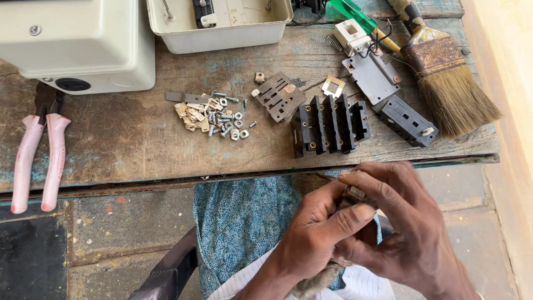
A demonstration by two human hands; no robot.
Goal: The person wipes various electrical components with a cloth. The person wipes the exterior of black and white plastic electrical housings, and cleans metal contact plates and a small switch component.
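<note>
Paving slabs of grey stone lie under a worn wooden bench [139, 144] with scraps of blue paint, and I look down on it from the head camera. Nearest to me, my left hand [319, 230] and right hand [402, 233] are pressed close together over my lap, just below the bench edge. Between them they pinch a small dark part [355, 194], the left thumb across its front and the right fingers curled over its top; I cannot tell what kind of part it is. A grey rag [313, 280] hangs down from under the hands, over blue patterned cloth [239, 222] on my knees. Just beyond the hands, on the bench, stands a black block with brass inserts [330, 125], and to its right lies a smaller black piece [408, 120]. Left of the block I see a little heap of screws, washers and brass bits [214, 115], with a grey slotted plate [279, 96] between heap and block. At the far left edge lie pliers with pink handles [36, 161]. Farther back sit a cream metal box [78, 41], an open cream tray [219, 25], a white switch piece [351, 34] with a green-handled screwdriver [355, 15] beside it, and a worn paintbrush [444, 78] at the right.
</note>
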